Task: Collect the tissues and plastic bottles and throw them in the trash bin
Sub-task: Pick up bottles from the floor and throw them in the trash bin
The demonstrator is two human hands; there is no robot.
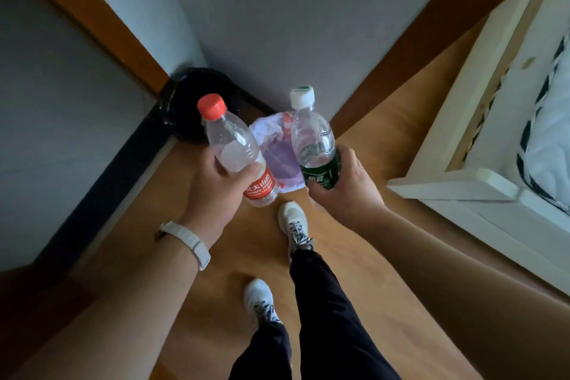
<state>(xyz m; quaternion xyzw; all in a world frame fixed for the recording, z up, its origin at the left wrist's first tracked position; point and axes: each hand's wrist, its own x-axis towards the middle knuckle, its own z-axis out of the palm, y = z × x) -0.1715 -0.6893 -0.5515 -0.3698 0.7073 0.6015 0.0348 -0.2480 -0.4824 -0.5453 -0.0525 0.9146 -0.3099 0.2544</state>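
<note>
My left hand (216, 191) grips a clear plastic bottle with a red cap and red label (237, 148), tilted up and to the left. In my right hand (345, 185) is a second clear bottle with a white cap and green label (313, 139), nearly upright. Both are held above the wooden floor. On the floor between and beyond the bottles stands a trash bin lined with a white and purple bag (279, 160), its mouth facing up. A black bin with a black bag (200, 102) sits in the corner behind the red-capped bottle. No tissues are visible.
Grey walls meet in the corner ahead, with a dark baseboard (117, 170) along the left. A white bed frame (462, 188) with bedding stands at the right. My two feet in white sneakers (293, 219) are on the wooden floor just before the bins.
</note>
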